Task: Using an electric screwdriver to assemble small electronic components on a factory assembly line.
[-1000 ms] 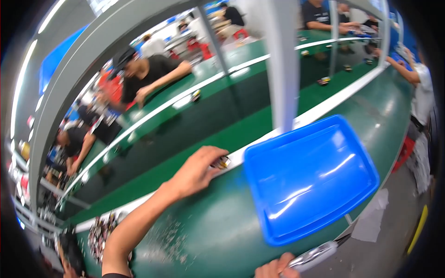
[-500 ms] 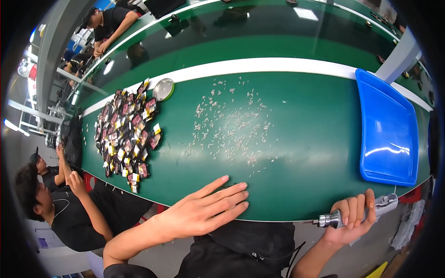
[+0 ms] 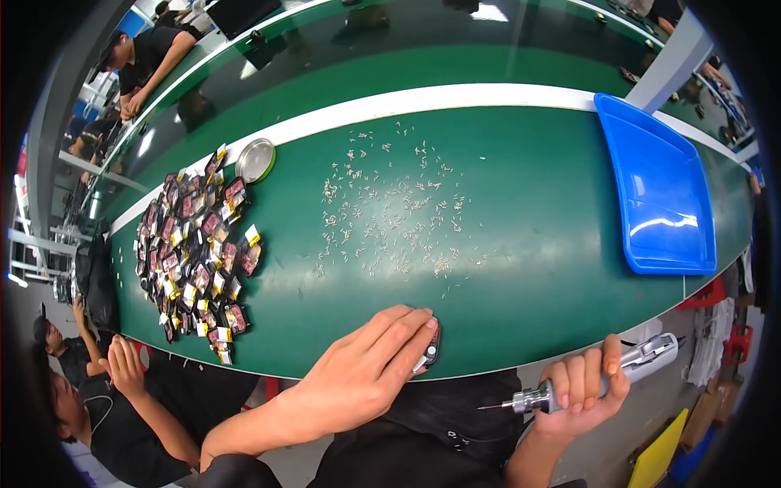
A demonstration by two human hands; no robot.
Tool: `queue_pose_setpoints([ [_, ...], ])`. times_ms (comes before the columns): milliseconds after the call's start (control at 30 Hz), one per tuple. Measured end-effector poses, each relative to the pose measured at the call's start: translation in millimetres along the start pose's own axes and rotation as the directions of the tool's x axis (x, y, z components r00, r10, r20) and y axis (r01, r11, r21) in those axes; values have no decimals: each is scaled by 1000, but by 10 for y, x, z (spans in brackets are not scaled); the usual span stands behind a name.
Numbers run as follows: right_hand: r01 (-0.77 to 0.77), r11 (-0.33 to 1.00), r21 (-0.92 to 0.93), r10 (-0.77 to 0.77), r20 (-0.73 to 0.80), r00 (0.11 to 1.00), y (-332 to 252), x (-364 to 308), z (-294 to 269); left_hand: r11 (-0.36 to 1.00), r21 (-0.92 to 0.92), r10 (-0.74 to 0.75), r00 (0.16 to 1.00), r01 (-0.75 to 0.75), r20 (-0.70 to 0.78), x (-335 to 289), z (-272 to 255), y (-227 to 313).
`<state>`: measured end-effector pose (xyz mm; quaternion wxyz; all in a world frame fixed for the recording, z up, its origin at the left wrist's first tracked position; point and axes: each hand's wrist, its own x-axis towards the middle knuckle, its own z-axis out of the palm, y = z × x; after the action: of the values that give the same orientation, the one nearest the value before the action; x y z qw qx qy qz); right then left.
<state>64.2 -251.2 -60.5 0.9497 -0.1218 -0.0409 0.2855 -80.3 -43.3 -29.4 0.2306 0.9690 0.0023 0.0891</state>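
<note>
Near the front edge of the green table, my left hand (image 3: 370, 366) is closed over a small black casing (image 3: 431, 355) with a reddish part. The fingers hide most of the casing, which lies at the table surface. An electric screwdriver (image 3: 648, 358) with a grey body is wrapped in the fingers of my right hand (image 3: 582, 386), just off the table's front edge. Its thin bit (image 3: 490, 407) points left, apart from the casing. Many tiny pale, screw-like pieces (image 3: 399, 213) lie scattered over the middle of the table.
A heap of black casings (image 3: 191, 256) with reddish parts and white and yellow tabs covers the left side. Behind it stands a round metal dish (image 3: 256, 160). A blue tray (image 3: 663, 199) lies at the right. Another person (image 3: 122, 407) sits at my left.
My left hand, earlier spread over the table edge, has closed on the casing, which now shows beside its fingertips. The screwdriver has shifted slightly left. The whole view has shifted too.
</note>
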Motion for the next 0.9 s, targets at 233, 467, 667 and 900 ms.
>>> queue_pose_setpoints([
  [233,-125,991,-50,126,16,992,213,-184,17,994,80,73,996,-77,57,8,-82,58],
  [467,-277,950,-143,269,-71,960,495,-309,144,965,213,162,986,-150,-38,-10,38,18],
  [667,-362,922,-136,356,-69,932,733,-404,125,908,330,306,947,-259,-97,31,86,8],
  [900,-300,932,-204,276,-139,951,851,-454,71,913,295,318,945,-282,-82,33,170,84],
])
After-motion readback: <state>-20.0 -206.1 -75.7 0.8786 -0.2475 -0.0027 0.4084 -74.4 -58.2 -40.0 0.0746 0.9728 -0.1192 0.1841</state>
